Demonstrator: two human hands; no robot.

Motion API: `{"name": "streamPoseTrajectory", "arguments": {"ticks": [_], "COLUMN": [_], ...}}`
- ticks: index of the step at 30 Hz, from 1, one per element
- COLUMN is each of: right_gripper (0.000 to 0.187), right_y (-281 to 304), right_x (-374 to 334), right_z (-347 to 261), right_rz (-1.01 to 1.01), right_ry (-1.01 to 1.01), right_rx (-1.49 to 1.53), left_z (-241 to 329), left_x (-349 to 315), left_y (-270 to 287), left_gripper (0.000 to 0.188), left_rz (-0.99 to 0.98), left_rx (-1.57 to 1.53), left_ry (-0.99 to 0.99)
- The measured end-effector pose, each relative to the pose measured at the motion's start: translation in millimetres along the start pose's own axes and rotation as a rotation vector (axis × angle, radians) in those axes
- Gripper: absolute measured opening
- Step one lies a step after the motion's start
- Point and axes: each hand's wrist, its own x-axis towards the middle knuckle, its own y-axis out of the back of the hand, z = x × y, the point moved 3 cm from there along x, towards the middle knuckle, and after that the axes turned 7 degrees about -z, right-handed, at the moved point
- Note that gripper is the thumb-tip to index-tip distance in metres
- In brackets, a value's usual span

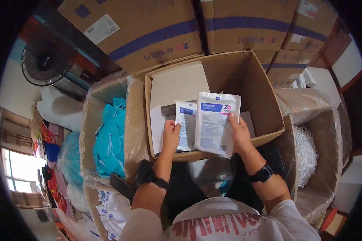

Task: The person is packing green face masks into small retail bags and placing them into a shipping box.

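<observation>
My left hand (pixel 170 135) pinches the edge of a flat white packet (pixel 186 134) with blue print. Overlapping it on the right is a second flat white packet (pixel 214 124) with a blue and pink header, gripped along its right side by my right hand (pixel 240 133), thumb on the front. Both packets stand upright, faces toward me, over the near part of an open cardboard box (pixel 265 102). Inside that box sits a white carton (pixel 179 85), partly hidden behind the packets.
On the left stands a plastic-lined box (pixel 134 120) of teal masks (pixel 110 138). White packets (pixel 113 209) fill a box below it. To the right, another lined box (pixel 326 148) holds white strands (pixel 305 154). Large cartons (pixel 157 24) stand behind; a fan (pixel 46 62) is far left.
</observation>
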Motion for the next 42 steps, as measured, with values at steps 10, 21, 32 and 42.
{"name": "streamPoseTrajectory", "arguments": {"ticks": [10, 21, 32, 42], "right_gripper": [0.034, 0.032, 0.037, 0.026], "right_y": [-52, -56, -61, -96], "right_x": [-63, -137, -152, -177], "right_z": [-11, 24, -27, -21], "right_rz": [-0.212, -0.194, -0.435, -1.041], "right_ry": [-0.050, 0.153, 0.531, 0.035], "right_rx": [0.005, -0.067, -0.802, -1.290], "left_z": [73, 99, 116, 122], "left_x": [-119, -166, -206, -242], "left_y": [2, 4, 37, 40], "left_gripper": [0.015, 0.029, 0.027, 0.019], "left_rz": [-0.175, -0.159, -0.404, -0.362], "left_rx": [-0.740, -0.392, 0.419, 0.790], "left_ry": [-0.080, -0.287, -0.441, -0.585]}}
